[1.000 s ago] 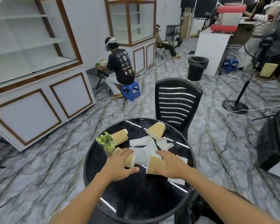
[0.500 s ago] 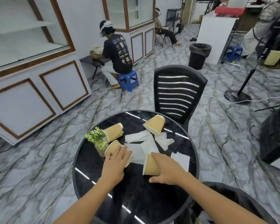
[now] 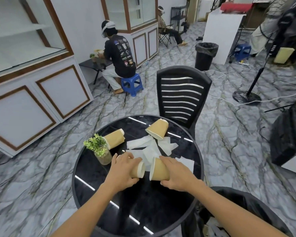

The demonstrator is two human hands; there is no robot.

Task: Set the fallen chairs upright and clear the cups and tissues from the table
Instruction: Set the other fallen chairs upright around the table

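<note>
Several tan paper cups lie tipped over on the round black table (image 3: 109, 200). My left hand (image 3: 124, 170) grips one cup (image 3: 138, 170) near the table's middle, its white rim pointing right. My right hand (image 3: 175, 175) grips a second cup (image 3: 158, 170) beside it, rim pointing left. A third cup (image 3: 114, 138) lies behind the small potted plant (image 3: 101, 149), and a fourth cup (image 3: 157, 129) lies at the far edge. White tissues (image 3: 150, 146) are scattered between the cups. A black slatted chair (image 3: 181, 94) stands upright behind the table.
A black bin-bag-lined container (image 3: 243, 207) sits at my lower right. A black trash bin (image 3: 205, 54) stands farther back on the marble floor. A person on a blue stool (image 3: 132, 82) sits by the white cabinets (image 3: 32, 98). A standing fan's base (image 3: 246, 98) and cables lie to the right.
Both hands have closed round their cups. The left-hand cup has turned and slid toward the right-hand cup, so their rims now face each other. The camera has dipped lower.
</note>
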